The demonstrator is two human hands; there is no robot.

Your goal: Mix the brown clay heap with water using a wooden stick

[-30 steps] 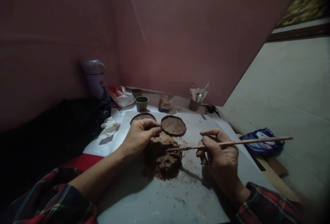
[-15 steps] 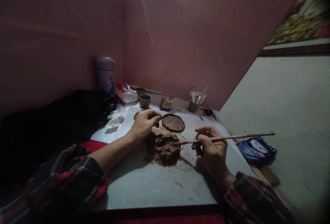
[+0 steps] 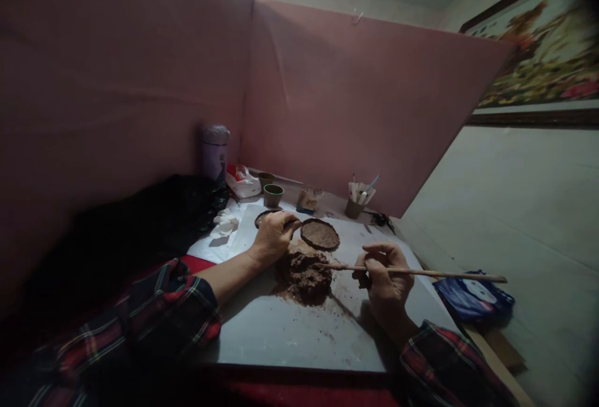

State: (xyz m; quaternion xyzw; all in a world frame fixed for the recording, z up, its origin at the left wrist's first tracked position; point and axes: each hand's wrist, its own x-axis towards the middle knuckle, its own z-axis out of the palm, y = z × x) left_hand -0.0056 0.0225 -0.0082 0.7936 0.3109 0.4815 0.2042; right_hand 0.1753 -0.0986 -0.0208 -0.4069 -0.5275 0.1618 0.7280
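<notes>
My right hand point(image 3: 386, 273) grips a thin wooden stick point(image 3: 444, 274) between thumb and fingers. The stick's left tip meets a wet, crumbly brown lump point(image 3: 309, 279) that looks like clay or mud. Over the lump's far left side, my left hand point(image 3: 276, 235) is closed in a pinch; what its fingertips hold, if anything, is hidden. Just right of those fingertips lies a flat round brown disc point(image 3: 320, 235) with a raised rim. A second dark-rimmed round piece point(image 3: 262, 216) is partly covered by my left hand.
Behind the work stand a small cup point(image 3: 273, 195), a stained glass jar point(image 3: 309, 198) and a pot of pens point(image 3: 354, 207). To the left are a crumpled white tissue or glove point(image 3: 224, 225), a purple flask point(image 3: 215, 154) and black plastic point(image 3: 154, 226). A blue pouch point(image 3: 472, 298) lies right.
The camera view has tilted upward, so the table sits lower and further right. The stick's outer end dips a little lower; its tip stays at the brown lump. Both hands keep their pose.
</notes>
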